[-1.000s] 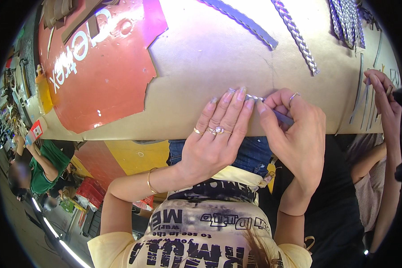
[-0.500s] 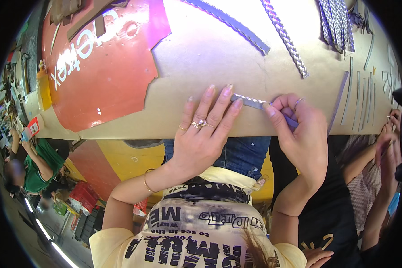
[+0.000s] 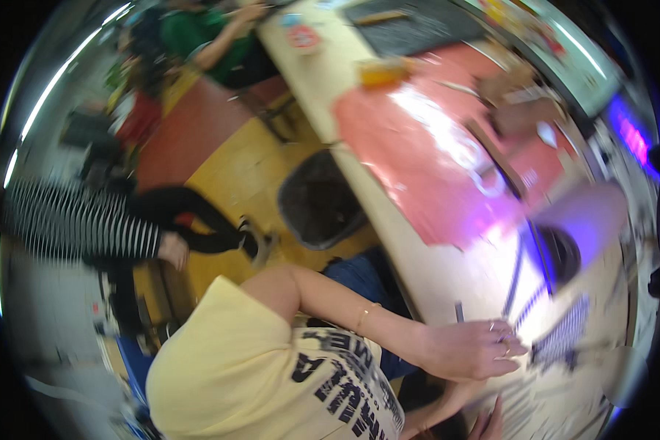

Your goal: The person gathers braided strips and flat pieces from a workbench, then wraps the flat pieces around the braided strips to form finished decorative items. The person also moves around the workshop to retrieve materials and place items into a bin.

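Note:
My left hand, with rings on its fingers, reaches over the table at the lower right. Its fingers are smeared by motion, so what it holds, if anything, does not show. My right hand is mostly hidden beneath it; only the right forearm shows. A short grey strip lies near the table edge just above my left wrist. Beyond the fingers are a long braided strip and a bundle of braided strips, both blurred.
A glossy red sheet covers the middle of the table, with an orange-yellow bottle beside a dark mat. Below the edge stands a black bin-like thing. Nearby are a person in green and one in stripes.
The view has swung to the left, so the table now runs slantwise. My hands have shifted to the lower right of the picture, my left now overlapping my right.

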Motion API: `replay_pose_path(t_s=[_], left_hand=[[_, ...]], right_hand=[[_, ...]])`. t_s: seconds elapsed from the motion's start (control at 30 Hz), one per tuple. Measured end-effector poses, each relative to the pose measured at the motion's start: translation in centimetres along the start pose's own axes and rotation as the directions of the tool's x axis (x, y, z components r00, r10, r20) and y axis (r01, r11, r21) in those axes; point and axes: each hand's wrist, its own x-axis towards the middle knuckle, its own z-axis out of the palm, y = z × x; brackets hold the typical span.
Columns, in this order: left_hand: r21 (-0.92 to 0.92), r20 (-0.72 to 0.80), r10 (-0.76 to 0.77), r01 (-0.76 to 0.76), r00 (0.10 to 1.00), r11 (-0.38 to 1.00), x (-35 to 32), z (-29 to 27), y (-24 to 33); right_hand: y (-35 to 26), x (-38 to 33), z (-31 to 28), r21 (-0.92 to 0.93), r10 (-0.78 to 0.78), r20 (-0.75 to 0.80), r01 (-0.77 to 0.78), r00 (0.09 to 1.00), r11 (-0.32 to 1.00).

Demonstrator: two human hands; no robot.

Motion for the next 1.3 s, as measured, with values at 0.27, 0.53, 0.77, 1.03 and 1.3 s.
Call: replay_pose_path(t_s=[0.27, 0.53, 0.77, 1.03, 1.3], left_hand=[[0.073, 0.034, -0.064, 0.061, 0.997, 0.995, -9.8, 2.6, -3.9], [0.16, 0.316, -0.236, 0.193, 0.919, 0.968, -9.6, 0.6, -7.1], [0.42, 0.321, -0.181, 0.032, 0.929, 0.907, -9.9, -1.7, -7.0], [0.306, 0.438, -0.172, 0.034, 0.882, 0.951, -8.2, -0.2, -7.4], [0.397, 0.337, -0.081, -0.063, 0.938, 0.916, -8.6, 1.5, -8.3]], right_hand=[[-11.6, 12.6, 9.9, 0.465, 0.145, -0.152, -0.059, 0.978, 0.883], [-15.1, 11.6, 7.0, 0.158, 0.29, -0.267, -0.255, 0.919, 0.954], [-15.4, 11.4, 7.3, 0.182, 0.329, -0.37, -0.279, 0.869, 0.943], [-15.4, 12.6, 6.4, 0.175, 0.35, -0.26, -0.313, 0.9, 0.934], [-12.4, 12.5, 6.1, 0.459, 0.3, -0.171, -0.194, 0.939, 0.867]])
